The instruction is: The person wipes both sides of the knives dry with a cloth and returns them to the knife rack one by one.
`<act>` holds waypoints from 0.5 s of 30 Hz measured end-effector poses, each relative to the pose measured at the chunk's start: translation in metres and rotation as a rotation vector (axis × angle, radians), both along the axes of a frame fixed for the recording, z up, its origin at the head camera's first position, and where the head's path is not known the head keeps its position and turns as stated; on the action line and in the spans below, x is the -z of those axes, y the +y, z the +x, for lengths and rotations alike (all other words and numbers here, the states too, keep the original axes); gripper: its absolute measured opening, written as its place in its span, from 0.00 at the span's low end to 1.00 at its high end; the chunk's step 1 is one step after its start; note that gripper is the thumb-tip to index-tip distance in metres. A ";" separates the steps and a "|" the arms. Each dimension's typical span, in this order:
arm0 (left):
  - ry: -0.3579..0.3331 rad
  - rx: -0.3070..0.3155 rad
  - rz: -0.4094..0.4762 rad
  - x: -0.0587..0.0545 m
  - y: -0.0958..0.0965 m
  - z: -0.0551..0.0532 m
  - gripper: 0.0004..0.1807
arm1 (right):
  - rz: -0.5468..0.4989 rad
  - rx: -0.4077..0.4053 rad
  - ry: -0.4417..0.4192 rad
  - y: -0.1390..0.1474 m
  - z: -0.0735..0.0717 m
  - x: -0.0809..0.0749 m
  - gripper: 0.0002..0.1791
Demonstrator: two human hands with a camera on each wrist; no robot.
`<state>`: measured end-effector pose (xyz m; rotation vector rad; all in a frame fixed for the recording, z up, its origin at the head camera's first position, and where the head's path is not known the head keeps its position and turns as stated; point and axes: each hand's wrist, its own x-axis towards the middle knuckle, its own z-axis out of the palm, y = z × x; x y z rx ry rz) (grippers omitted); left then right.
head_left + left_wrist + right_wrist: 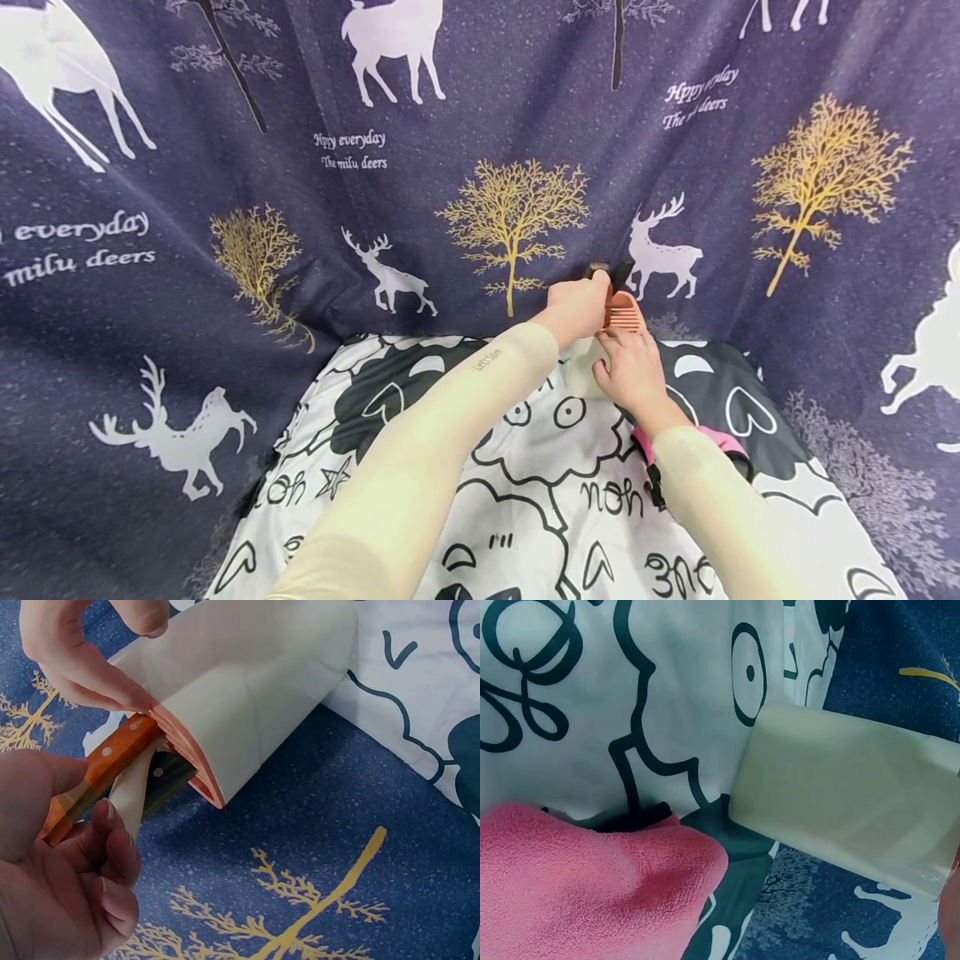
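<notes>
A cream knife block (255,682) with an orange slotted top (624,315) stands at the far end of the patterned cloth, against the curtain. My left hand (579,307) grips the orange-brown wooden handle of a knife (124,750) at the slots; its blade is hidden. Beside it, a pale handle (131,787) and a dark riveted handle (169,776) stick out of the same top. My right hand (633,371) holds the block near its slotted end, fingertips at the orange rim. Only a sliver of that hand shows in the right wrist view.
Fuzzy pink fabric (592,877) with black trim lies on the cloth under my right forearm. A black-and-white cartoon cloth (525,500) covers the surface. Dark blue curtain (420,208) printed with deer and trees rises behind and at both sides.
</notes>
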<state>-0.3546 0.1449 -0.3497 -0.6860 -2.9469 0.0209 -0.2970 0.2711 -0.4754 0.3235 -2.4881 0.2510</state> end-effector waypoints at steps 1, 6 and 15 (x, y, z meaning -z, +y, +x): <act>0.000 -0.004 -0.002 0.001 0.000 0.000 0.24 | 0.000 0.006 -0.010 0.001 0.000 0.000 0.27; -0.008 0.022 -0.011 0.003 0.000 0.001 0.26 | 0.002 0.024 -0.046 0.004 0.005 0.001 0.27; -0.050 0.039 0.034 -0.002 0.014 0.008 0.19 | 0.001 0.018 -0.039 0.008 0.005 -0.005 0.27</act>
